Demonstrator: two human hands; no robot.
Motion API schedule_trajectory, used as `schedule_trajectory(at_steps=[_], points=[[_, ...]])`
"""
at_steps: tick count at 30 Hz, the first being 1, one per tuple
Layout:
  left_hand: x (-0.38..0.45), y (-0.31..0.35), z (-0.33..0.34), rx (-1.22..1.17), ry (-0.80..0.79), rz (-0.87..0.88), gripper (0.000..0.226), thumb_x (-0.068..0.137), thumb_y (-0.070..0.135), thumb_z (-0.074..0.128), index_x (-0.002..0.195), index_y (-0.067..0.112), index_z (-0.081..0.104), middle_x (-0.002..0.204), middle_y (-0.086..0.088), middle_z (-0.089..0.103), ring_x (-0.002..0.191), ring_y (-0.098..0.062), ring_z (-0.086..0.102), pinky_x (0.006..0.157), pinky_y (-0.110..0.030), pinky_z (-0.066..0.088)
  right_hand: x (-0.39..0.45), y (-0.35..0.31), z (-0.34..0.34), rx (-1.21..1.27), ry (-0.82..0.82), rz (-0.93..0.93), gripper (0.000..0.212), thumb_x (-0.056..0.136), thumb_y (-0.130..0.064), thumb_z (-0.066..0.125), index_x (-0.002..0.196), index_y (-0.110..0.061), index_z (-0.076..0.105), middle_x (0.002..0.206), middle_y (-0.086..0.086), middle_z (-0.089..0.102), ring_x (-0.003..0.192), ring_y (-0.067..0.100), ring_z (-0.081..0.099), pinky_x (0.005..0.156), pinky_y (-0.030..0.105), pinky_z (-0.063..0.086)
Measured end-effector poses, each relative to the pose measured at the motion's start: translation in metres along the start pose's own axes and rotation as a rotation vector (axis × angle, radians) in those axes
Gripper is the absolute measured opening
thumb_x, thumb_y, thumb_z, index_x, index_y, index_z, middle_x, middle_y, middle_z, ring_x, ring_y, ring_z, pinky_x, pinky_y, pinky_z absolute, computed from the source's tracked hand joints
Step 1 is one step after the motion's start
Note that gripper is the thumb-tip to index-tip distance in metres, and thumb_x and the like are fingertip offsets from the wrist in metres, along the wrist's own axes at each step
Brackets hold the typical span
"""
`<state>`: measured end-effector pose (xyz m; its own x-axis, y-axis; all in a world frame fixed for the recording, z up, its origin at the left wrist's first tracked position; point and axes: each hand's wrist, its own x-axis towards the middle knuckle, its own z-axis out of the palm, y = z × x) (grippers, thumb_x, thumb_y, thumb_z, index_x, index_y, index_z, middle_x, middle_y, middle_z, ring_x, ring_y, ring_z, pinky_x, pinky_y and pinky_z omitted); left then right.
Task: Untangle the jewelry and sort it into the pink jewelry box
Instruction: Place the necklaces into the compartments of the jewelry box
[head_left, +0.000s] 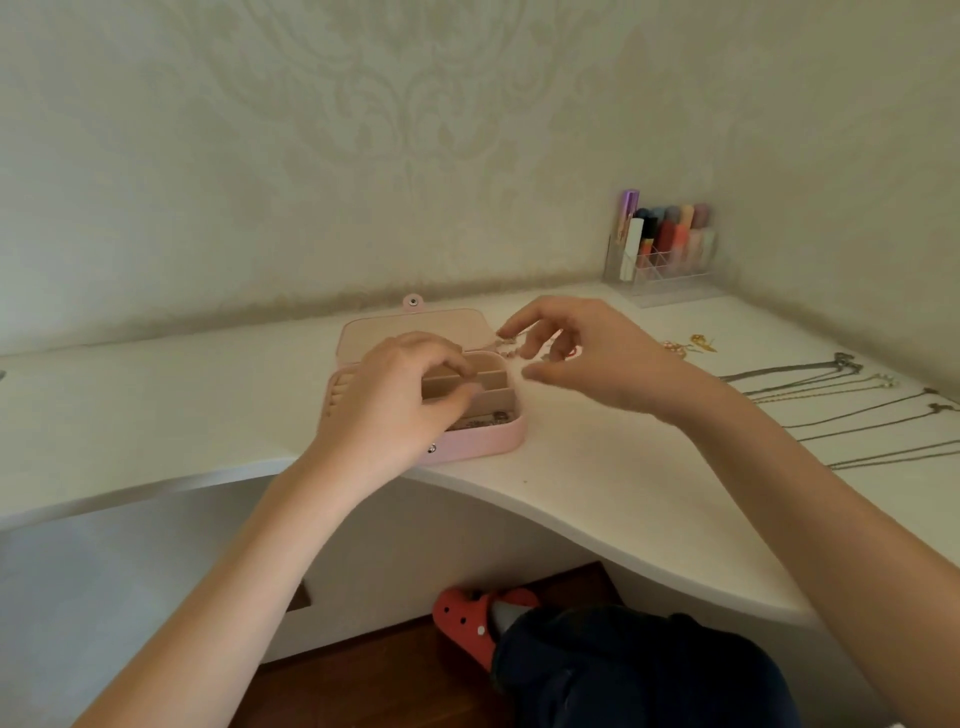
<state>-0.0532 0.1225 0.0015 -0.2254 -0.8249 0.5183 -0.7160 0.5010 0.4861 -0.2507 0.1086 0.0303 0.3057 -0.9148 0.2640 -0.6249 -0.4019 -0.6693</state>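
On the white desk (597, 467), near its curved front edge, the pink jewelry box (467, 447) sits with its lid (415, 327) laid back flat, so the compartments stay reachable from above. Your left hand (400, 400) is over the box with fingers curled down at the dividers; they look pinched, but on what I can't tell, too small and blurred. Your right hand (582, 353) hovers just right of the box, fingers loosely spread, holding nothing I can see. Small beaded piece (511, 347) lies on the desk just under those fingertips, beside the lid's right end, probably the next pick. Some jewelry already sits in the front compartment (485, 420). Necklaces (831, 400) are laid out straight and separate at far right, well apart from both hands, likely untangled and queued. Gold earrings (696, 344) lie between them and your right hand.
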Motion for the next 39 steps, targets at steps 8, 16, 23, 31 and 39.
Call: schedule_trajectory(at_steps=[8, 16, 23, 31, 39], points=[[0.025, 0.050, 0.055, -0.078, 0.062, 0.167, 0.009, 0.083, 0.011, 0.063, 0.084, 0.020, 0.066, 0.094, 0.009, 0.060, 0.100, -0.017, 0.052, 0.083, -0.021, 0.033, 0.004, 0.078, -0.079, -0.184, 0.344, 0.256, 0.017, 0.088, -0.008, 0.060, 0.099, -0.016, 0.071, 0.090, 0.002, 0.062, 0.073, 0.013, 0.056, 0.055, 0.012, 0.042], [0.072, 0.101, 0.116, -0.051, -0.089, 0.278, 0.015, 0.090, 0.013, 0.051, 0.096, 0.013, 0.064, 0.101, -0.001, 0.062, 0.104, -0.020, 0.046, 0.086, -0.032, 0.041, -0.017, 0.175, -0.156, -0.673, 0.345, 0.874, 0.026, 0.084, 0.004, 0.053, 0.108, 0.009, 0.060, 0.112, 0.027, 0.061, 0.103, 0.040, 0.059, 0.080, 0.036, 0.045], [0.120, 0.128, 0.173, -0.019, -0.141, 0.321, 0.016, 0.086, 0.010, 0.051, 0.095, 0.008, 0.064, 0.100, -0.007, 0.064, 0.098, -0.025, 0.053, 0.081, -0.037, 0.044, -0.031, 0.191, -0.161, -0.668, 0.428, 0.911, 0.013, 0.082, 0.001, 0.061, 0.094, 0.006, 0.059, 0.101, 0.025, 0.063, 0.095, 0.039, 0.061, 0.068, 0.032, 0.042], [0.126, 0.097, 0.188, -0.267, -0.105, 0.065, 0.012, 0.085, 0.008, 0.055, 0.088, 0.013, 0.066, 0.091, -0.001, 0.066, 0.088, -0.014, 0.059, 0.076, -0.022, 0.048, -0.025, 0.197, -0.159, -0.606, 0.395, 0.894, 0.020, 0.086, -0.008, 0.062, 0.100, 0.006, 0.061, 0.102, 0.024, 0.063, 0.092, 0.037, 0.060, 0.067, 0.030, 0.040], [0.120, 0.104, 0.190, -0.332, -0.147, 0.104, 0.012, 0.085, 0.007, 0.055, 0.086, 0.012, 0.067, 0.089, -0.002, 0.066, 0.086, -0.015, 0.059, 0.078, -0.030, 0.049, -0.023, 0.202, -0.153, -0.631, 0.427, 0.845, 0.035, 0.080, -0.031, 0.073, 0.097, -0.001, 0.066, 0.094, 0.017, 0.066, 0.088, 0.032, 0.062, 0.075, 0.033, 0.050]])
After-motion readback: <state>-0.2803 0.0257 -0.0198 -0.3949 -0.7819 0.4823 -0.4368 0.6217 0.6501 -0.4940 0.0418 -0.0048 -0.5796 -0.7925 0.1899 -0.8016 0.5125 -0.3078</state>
